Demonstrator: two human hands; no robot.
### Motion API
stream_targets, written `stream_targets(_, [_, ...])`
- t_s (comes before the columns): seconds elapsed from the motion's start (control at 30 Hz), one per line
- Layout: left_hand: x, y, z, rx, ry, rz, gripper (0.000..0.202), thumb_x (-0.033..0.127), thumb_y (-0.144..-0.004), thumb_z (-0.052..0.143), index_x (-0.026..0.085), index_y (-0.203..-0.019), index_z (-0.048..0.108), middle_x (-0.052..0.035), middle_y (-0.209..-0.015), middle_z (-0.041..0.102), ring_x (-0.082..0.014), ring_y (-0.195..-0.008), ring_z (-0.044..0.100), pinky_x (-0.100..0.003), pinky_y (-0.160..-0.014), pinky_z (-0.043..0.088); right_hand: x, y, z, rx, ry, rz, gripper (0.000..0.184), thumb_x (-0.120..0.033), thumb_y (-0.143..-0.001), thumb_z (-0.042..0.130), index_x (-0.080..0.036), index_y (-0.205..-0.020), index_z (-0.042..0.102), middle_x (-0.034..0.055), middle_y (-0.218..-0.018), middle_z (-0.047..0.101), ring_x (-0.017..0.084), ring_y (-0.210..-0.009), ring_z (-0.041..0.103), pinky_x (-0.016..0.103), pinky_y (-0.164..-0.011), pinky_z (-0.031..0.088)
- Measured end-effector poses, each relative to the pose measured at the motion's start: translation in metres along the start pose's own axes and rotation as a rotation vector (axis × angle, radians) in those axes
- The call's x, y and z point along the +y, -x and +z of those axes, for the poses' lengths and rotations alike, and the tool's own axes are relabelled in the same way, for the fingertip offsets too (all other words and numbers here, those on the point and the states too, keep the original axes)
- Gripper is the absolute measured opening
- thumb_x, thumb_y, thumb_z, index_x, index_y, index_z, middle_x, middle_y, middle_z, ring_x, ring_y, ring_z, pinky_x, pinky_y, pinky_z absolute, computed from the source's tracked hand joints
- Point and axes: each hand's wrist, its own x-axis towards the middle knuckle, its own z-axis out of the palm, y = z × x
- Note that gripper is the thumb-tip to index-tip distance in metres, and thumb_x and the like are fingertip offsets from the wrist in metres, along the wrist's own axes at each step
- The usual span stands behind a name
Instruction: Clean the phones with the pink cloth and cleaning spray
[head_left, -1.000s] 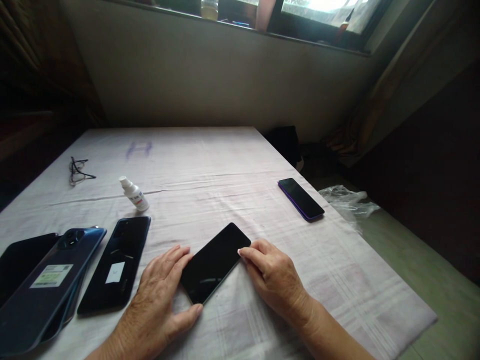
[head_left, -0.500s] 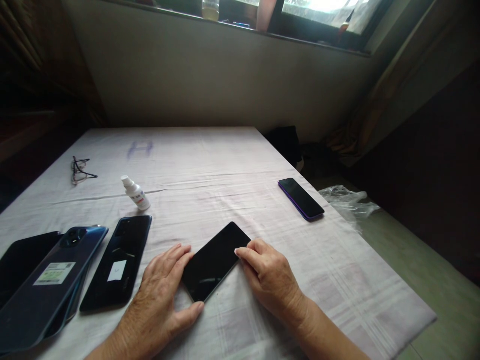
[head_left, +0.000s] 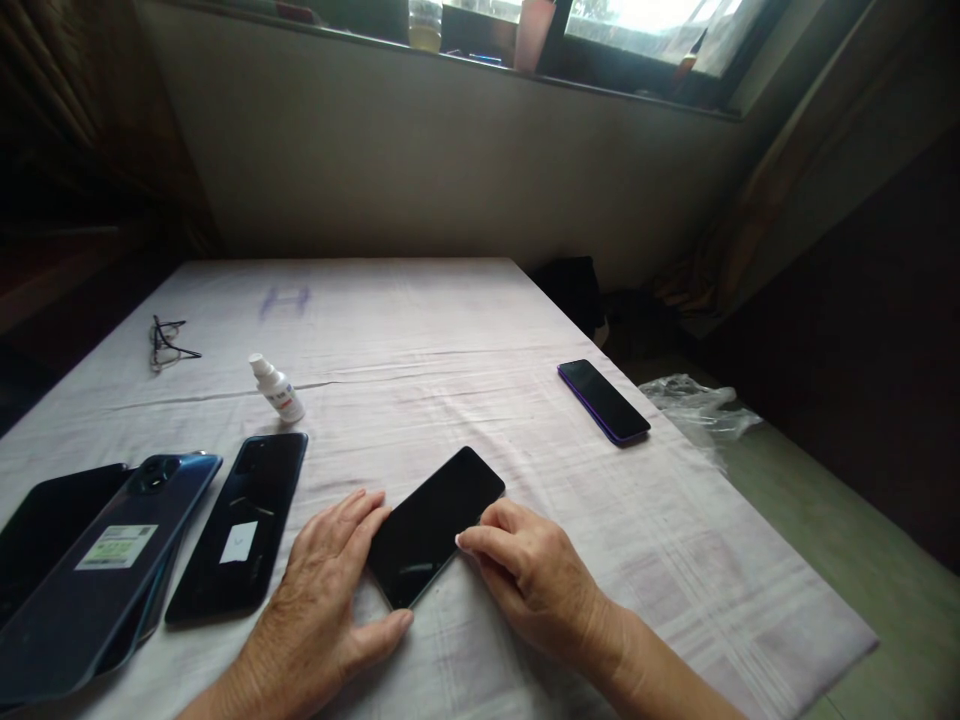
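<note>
A black smartphone (head_left: 435,530) lies slanted on the cloth-covered table, its dark, glossy screen facing up. My left hand (head_left: 330,580) steadies it, fingers along the left edge and thumb against the near corner. At the phone's right long edge, my right hand (head_left: 525,570) is closed in a pinch. A tiny white spot shows at its fingertip; whatever the fingers hold is hidden. Left of my left hand, a dark phone (head_left: 259,490) with a white sticker lies back up. Beside it are several stacked phones, the top one a blue phone (head_left: 169,520) with a printed label.
A small white bottle (head_left: 277,388) stands beyond the left phones, with folded eyeglasses (head_left: 165,345) farther back. A purple-edged phone (head_left: 604,402) lies near the table's right edge. Clear plastic wrapping (head_left: 697,405) is beyond that edge. A windowsill (head_left: 480,62) holds a cup and other items.
My right hand has slid along the phone's right edge, down and slightly left toward me. My left hand and the phone keep their places; the view has shifted slightly.
</note>
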Motion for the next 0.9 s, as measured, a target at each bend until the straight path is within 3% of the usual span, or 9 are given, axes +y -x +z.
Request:
stream_targets(0.13, [0.001,-0.001,0.000,0.012,-0.006,-0.001,0.087,0.036,-0.068,0.078,0.022,-0.145,0.040,-0.0126,-0.149,0.053,-0.0365,-0.135,0.050,-0.050,-0.111,0.040,0.010,-0.006,-0.004,0.047,0.080,0.037,0.028,-0.006,-0.089,0.054,-0.022,-0.104,0.072,0.0038,-0.089,0.065,0.015,-0.076,0.062,0.024,-0.069,0.049])
stream_targets(0.63, [0.001,-0.001,0.000,-0.007,0.018,-0.004,0.086,0.036,-0.072,0.078,0.023,-0.147,0.039,-0.0124,-0.150,0.052,-0.0370,-0.137,0.048,-0.052,-0.111,0.040,0.009,-0.066,0.010,-0.134,0.315,0.063,0.022,-0.012,-0.090,0.058,-0.024,-0.096,0.075,0.0035,-0.092,0.068,0.016,-0.078,0.060,0.024,-0.065,0.041])
stream_targets(0.77, [0.001,0.000,0.000,0.004,0.021,-0.011,0.085,0.036,-0.072,0.077,0.023,-0.147,0.040,-0.0120,-0.150,0.052,-0.0373,-0.137,0.049,-0.052,-0.111,0.040,0.009,-0.063,0.011,-0.113,0.307,0.055,0.022,-0.011,-0.090,0.058,-0.024,-0.098,0.075,0.0036,-0.092,0.068,0.016,-0.079,0.060,0.024,-0.067,0.042])
stream_targets(0.9, [0.002,0.000,0.001,0.010,0.020,-0.020,0.084,0.035,-0.073,0.075,0.024,-0.147,0.039,-0.0117,-0.150,0.053,-0.0364,-0.137,0.049,-0.051,-0.112,0.040,0.008,-0.042,0.007,-0.059,0.249,0.038,0.024,-0.009,-0.088,0.059,-0.024,-0.099,0.075,0.0029,-0.090,0.067,0.015,-0.077,0.060,0.024,-0.067,0.043])
